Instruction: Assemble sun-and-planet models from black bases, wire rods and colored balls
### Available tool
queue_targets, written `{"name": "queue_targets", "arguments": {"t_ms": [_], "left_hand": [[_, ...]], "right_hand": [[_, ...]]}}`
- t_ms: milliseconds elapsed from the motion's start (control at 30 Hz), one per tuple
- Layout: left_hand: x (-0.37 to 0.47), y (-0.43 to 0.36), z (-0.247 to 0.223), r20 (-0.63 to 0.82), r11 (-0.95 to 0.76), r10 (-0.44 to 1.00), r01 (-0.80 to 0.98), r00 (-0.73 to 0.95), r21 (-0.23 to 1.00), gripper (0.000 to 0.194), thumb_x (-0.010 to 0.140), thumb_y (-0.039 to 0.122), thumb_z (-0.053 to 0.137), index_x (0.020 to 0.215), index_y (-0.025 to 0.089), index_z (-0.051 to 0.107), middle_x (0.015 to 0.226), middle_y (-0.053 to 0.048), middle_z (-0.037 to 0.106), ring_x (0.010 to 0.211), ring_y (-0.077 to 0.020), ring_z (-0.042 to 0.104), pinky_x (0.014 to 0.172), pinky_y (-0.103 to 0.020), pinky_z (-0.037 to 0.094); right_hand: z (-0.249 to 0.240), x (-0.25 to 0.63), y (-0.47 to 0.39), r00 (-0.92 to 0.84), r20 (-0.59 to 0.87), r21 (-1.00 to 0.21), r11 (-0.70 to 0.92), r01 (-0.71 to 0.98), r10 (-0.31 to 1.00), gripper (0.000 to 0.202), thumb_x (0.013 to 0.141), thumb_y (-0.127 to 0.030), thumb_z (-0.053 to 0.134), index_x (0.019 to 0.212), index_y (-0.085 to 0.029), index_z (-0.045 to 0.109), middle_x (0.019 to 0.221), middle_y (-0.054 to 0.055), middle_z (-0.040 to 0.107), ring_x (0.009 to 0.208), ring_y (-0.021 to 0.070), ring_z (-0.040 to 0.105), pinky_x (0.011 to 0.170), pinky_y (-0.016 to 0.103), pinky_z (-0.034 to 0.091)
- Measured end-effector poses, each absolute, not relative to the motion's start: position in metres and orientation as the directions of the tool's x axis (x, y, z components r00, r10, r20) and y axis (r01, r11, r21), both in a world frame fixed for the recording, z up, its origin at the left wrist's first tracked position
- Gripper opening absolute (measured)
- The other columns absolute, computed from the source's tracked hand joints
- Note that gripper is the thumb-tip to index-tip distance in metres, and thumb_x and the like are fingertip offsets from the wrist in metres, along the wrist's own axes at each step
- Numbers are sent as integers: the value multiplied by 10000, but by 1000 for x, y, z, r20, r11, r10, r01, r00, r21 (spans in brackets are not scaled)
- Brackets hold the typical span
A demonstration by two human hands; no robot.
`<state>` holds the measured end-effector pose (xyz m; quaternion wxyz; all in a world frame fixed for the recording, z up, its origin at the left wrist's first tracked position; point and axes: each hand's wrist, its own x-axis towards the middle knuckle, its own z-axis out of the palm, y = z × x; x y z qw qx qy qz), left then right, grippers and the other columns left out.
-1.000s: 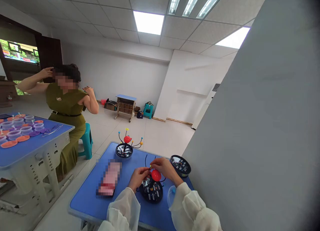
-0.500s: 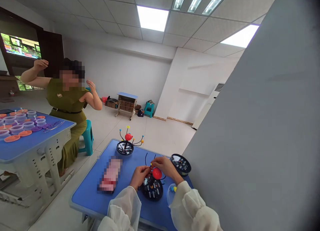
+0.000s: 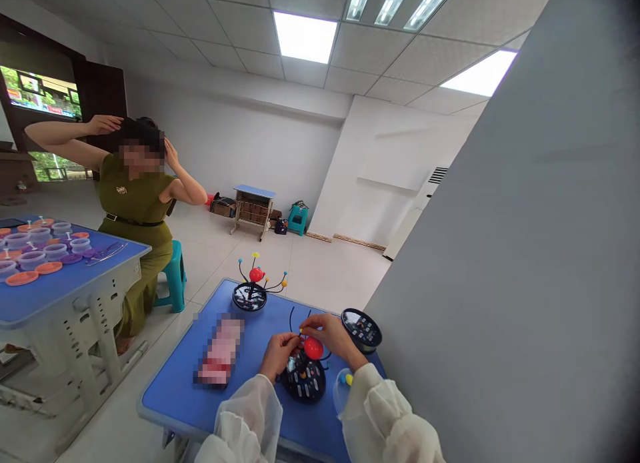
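A solar-system model with a round black base (image 3: 304, 383), a red ball (image 3: 313, 347) and thin curved black arms stands near the front of the blue desk (image 3: 175, 383). My left hand (image 3: 278, 355) is closed in a pinch on one of the black arms, left of the red ball. Just above the ball, my right hand (image 3: 331, 334) pinches a small yellow ball (image 3: 301, 331) at that arm's end. The fingers partly cover both pieces. By my right wrist lies a clear container (image 3: 342, 389) holding blue and yellow balls, partly behind the sleeve.
Another assembled model (image 3: 251, 294) stands at the desk's far edge. A second black base (image 3: 362, 331) sits at the right by the grey wall. A blurred pink object (image 3: 221, 349) lies left. Across from me, a person (image 3: 135, 216) sits beside a table with several small tubs (image 3: 55, 251).
My hands hold nearly the same pose, with only a slight shift of the right fingers. The seated person's hands have moved in to touch their head.
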<state>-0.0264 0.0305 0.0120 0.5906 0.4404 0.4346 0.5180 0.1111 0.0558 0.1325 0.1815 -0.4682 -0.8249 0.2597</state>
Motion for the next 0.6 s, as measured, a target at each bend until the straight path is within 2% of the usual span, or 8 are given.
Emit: {"name": "queue_targets", "arguments": {"t_ms": [233,333,433,500,600], "left_hand": [[-25,29,8,-28,40,998,-197,62,980,255,920,326,595,1107,155,618,1085,-54,669,892,-194,669,769,-388,567],[-27,28,6,1,6,999,-169,44,986,258,913,365,598,1035,143,648,988,-42,702,827,-177,680,751,-372,563],[-32,24,3,39,-35,999,-126,26,991,433,817,526,642,974,129,713,853,-54,755,759,-193,687,757,-370,556],[-37,20,0,65,-63,998,-83,18,995,563,741,624,637,980,127,746,836,-75,780,750,-222,692,773,-383,556],[-48,12,-6,106,-106,994,9,-1,994,593,767,625,561,1106,166,725,1037,-107,773,821,-252,707,821,-415,552]], "right_hand": [[143,103,47,-499,82,-492,470,733,863,149,761,-240,637,737,-265,782,738,13,783,834,233,695,959,415,342],[150,106,44,-514,90,-495,486,721,853,148,774,-265,645,821,-279,784,758,8,791,820,228,705,975,421,336],[157,124,45,-495,119,-521,479,707,861,268,829,-350,596,1032,-267,749,848,27,799,828,219,707,914,377,411],[160,146,44,-458,143,-533,458,711,877,338,879,-363,512,1113,-230,716,907,51,795,833,211,706,826,331,466],[155,186,35,-402,156,-521,421,743,902,334,890,-303,467,1082,-204,721,916,57,791,823,206,706,721,286,492]]}}
